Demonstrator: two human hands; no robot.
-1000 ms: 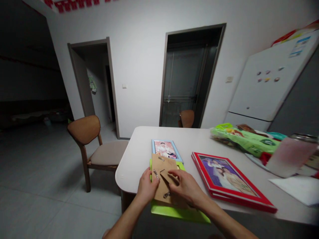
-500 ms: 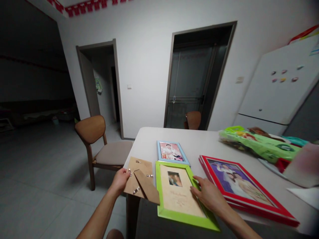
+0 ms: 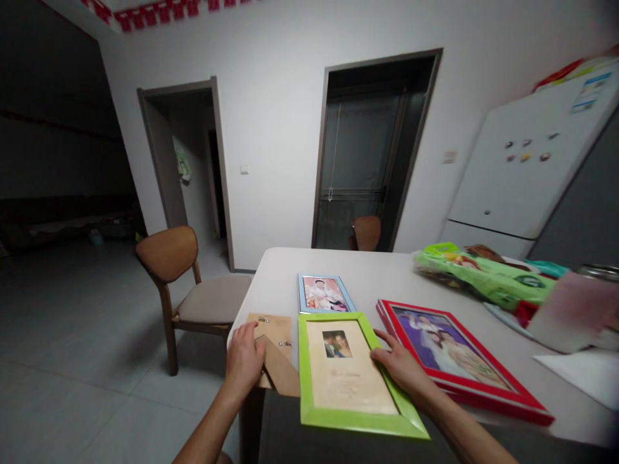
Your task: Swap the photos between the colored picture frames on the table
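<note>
A green picture frame (image 3: 356, 422) lies at the table's near edge with a beige card and a small photo inside it. My right hand (image 3: 399, 367) rests on the frame's right rail, fingers curled over the edge. To the frame's left lies its brown backing board (image 3: 278, 335) with a folding stand and metal clips. My left hand (image 3: 244, 359) lies flat on that board, fingers together.
A small blue frame (image 3: 324, 293) lies behind the green one, red frames (image 3: 454, 354) to its right. Green snack bags (image 3: 483, 274), a pink-tinted jar (image 3: 575, 309) and white paper (image 3: 580, 374) fill the white table's (image 3: 382, 270) right side. A wooden chair (image 3: 188, 283) stands left, a fridge (image 3: 527, 167) right.
The backing board came off the green frame and moved left onto the table's corner. My left hand now lies on it; my right hand moved to the frame's right rail.
</note>
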